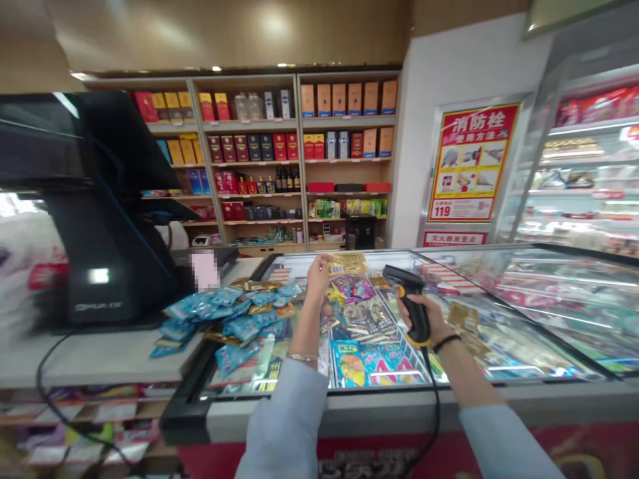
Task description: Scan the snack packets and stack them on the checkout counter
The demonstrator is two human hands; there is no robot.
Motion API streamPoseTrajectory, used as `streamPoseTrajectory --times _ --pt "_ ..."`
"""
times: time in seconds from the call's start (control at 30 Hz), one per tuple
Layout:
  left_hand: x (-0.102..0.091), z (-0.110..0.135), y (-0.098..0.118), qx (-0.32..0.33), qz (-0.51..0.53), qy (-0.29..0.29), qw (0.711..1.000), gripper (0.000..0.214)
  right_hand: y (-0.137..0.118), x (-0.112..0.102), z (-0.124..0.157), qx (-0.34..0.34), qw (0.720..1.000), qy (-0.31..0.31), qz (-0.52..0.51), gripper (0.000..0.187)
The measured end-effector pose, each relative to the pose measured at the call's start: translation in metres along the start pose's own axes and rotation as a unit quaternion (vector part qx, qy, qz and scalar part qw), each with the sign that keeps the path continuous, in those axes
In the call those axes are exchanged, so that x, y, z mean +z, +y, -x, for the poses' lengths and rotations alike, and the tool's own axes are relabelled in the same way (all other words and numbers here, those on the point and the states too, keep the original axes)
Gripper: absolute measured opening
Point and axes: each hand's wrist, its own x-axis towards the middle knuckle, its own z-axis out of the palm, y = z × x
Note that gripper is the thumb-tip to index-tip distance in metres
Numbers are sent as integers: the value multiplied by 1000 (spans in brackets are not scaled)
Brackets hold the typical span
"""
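My left hand [318,276] is closed on the edge of a gold packet [349,261], whose barcode label faces me. Wrapped around the handle of a black and yellow barcode scanner [414,306] is my right hand [435,318]; the scanner's head points left towards the packet. Both hands are above the glass top of a chest freezer [259,426]. Left of my left arm, blue and gold packets lie heaped in a pile [234,313]. Another gold packet [466,322] rests on the glass, partly behind my right wrist.
A dark checkout terminal [104,266] stands on the white counter [100,356] at left. The scanner's black cable [435,412] hangs over the freezer's front edge. Bagged frozen goods [374,366] show through the glass. Shelves of boxes [254,148] line the back wall.
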Motion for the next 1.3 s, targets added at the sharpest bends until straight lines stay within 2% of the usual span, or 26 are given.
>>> streamPoseTrajectory --times 0.13,0.3,0.37,0.43,0.53,0.63,0.73,0.83,0.93,1.03,1.13,1.3 --pt "-79 -13 19 19 -57 55 997 27 16 60 -25 -12 999 -31 9 28" --pt "-188 -9 12 -1 -134 161 978 29 65 133 -62 5 996 -77 -38 22" --pt "-229 -1 7 -12 -202 224 953 31 88 159 -74 13 994 -93 -59 23" --pt "-263 9 2 -33 -287 281 915 32 111 181 -83 16 992 -96 -76 25" --pt "-296 23 -3 -60 -384 314 866 32 140 201 -91 29 992 -90 -84 28" --pt "-306 31 -9 -52 -464 308 829 27 157 204 -93 50 992 -75 -84 28" --pt "-303 34 -18 -44 -513 327 793 27 161 198 -93 65 992 -69 -88 28" --pt "-298 37 -31 -49 -526 356 771 33 158 194 -92 77 990 -80 -88 29" --pt "-294 42 -45 -43 -519 366 772 36 156 194 -91 85 989 -94 -75 31" --pt "-291 48 -54 0 -496 376 783 36 157 198 -91 86 989 -92 -79 30" --pt "-286 54 -55 39 -467 400 787 39 158 202 -89 92 989 -87 -78 30" --pt "-273 59 -47 57 -439 403 801 49 159 208 -85 114 986 -90 -87 29"
